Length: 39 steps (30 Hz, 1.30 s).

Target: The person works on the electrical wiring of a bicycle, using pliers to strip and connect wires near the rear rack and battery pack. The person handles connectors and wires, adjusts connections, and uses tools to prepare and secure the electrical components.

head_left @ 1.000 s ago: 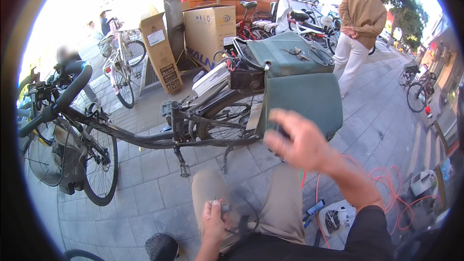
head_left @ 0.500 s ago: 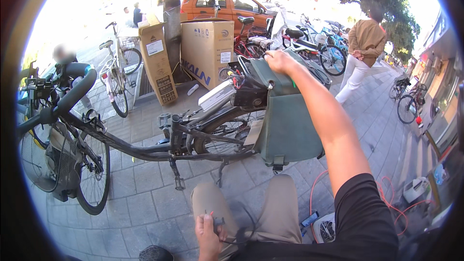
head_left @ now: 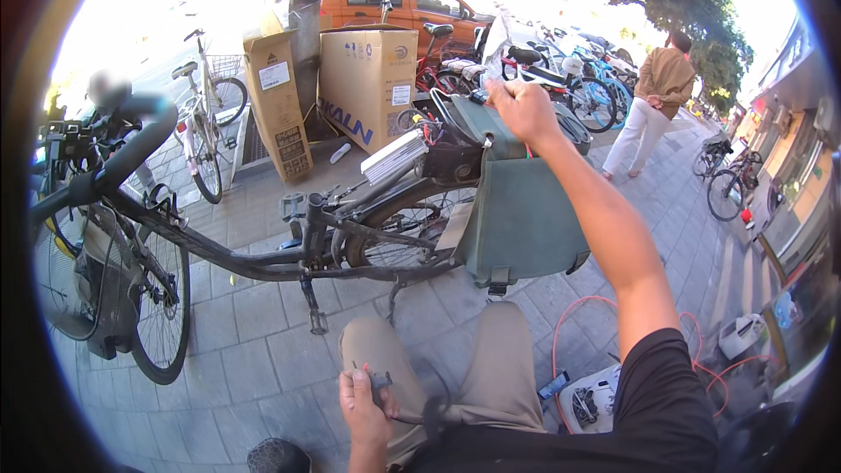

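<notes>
Over my lap, my left hand [head_left: 364, 403] is closed on a small black cable connector [head_left: 379, 382], from which a dark cable runs across my thighs. A thin tip sticks up by my thumb. My right arm reaches out over the green pannier bag [head_left: 526, 219] slung across the rear of a black bicycle [head_left: 298, 270]. At the bag's top, my right hand [head_left: 524, 112] is closed with fingers curled; what it grips, if anything, is hidden. Just left of it, a silver battery-like box with fins [head_left: 392, 158] and loose coloured wires sit near the rear rack.
Cardboard boxes [head_left: 368, 79] lean by a tree trunk beyond the bicycle. An orange car [head_left: 412, 2] and several parked bicycles stand farther back. A person in a brown jacket [head_left: 663, 79] walks at right. An orange hose [head_left: 561, 324] and a white tray [head_left: 591, 398] lie beside me.
My right hand has lifted slightly from the bag's top edge, its wrist now bent higher. My left hand keeps the connector, turned a little. The person in brown has moved farther off.
</notes>
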Motion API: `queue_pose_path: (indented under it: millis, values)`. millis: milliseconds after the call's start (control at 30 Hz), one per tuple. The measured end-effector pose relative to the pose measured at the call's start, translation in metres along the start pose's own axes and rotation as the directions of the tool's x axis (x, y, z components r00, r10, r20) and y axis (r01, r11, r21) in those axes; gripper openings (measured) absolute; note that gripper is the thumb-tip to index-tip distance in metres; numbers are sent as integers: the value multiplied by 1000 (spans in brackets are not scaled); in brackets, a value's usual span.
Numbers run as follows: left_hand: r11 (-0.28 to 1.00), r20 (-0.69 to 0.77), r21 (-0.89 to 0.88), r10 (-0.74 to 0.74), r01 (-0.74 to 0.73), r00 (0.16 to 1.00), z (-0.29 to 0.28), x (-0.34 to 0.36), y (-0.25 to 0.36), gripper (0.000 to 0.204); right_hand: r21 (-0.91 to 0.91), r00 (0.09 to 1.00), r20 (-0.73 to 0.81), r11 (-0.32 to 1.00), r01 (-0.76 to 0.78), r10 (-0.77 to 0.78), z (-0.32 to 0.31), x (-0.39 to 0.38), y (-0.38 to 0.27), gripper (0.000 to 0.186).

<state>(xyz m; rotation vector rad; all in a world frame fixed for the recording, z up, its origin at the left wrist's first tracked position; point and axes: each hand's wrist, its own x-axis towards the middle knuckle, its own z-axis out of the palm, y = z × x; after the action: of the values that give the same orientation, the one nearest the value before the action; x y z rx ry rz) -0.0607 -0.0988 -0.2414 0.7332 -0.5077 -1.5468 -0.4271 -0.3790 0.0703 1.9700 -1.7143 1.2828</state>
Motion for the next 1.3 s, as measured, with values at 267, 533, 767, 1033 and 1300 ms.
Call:
queue_pose_path:
  millis: [267, 533, 767, 1033, 1300]
  values:
    - [986, -80, -61, 150, -155, 985, 43, 16, 42, 22, 575, 688, 610, 817, -43, -393, 29, -202, -109, 38]
    - [910, -112, -3, 412, -415, 904, 91, 70, 83, 23, 376, 191, 903, 492, -786, -385, 80, -326, -102, 55]
    - [833, -246, 38, 543, -552, 803, 58, 105, 117, 26, 515, 442, 854, 574, -637, -275, 74, -313, -41, 47]
    - [825, -357, 34, 537, -564, 764, 17, 153, 135, 25, 437, 520, 851, 651, -621, -75, 64, -287, 37, 43]
    - [862, -343, 136, 504, -489, 793, 18, 212, 114, 27, 232, 347, 936, 637, -735, 59, 87, -316, 75, 38]
